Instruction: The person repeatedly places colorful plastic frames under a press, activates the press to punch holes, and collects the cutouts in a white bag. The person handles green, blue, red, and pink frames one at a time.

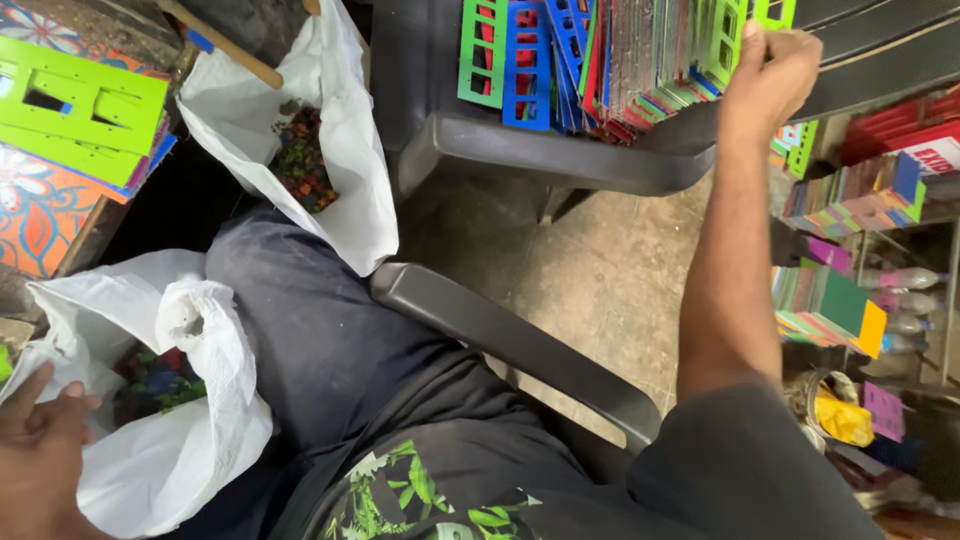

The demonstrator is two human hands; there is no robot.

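Note:
My right hand [772,68] reaches up to a row of coloured cut-out panels [640,55] standing on edge on a dark plastic chair [560,165], its fingers closed on a green panel [735,35] at the right end of the row. My left hand [40,460] rests at the bottom left on the rim of a white plastic bag [165,440] that holds small coloured pieces; its fingers are loosely bent and whether they grip the bag is unclear. I sit in a dark chair whose armrest [510,345] runs between my legs and the floor.
A second white bag [345,150] with small coloured bits lies open above my knee, a wooden stick [225,45] beside it. Green cut-out panels [85,105] are stacked at top left. Stacks of coloured sheets [850,195] and bottles stand at the right.

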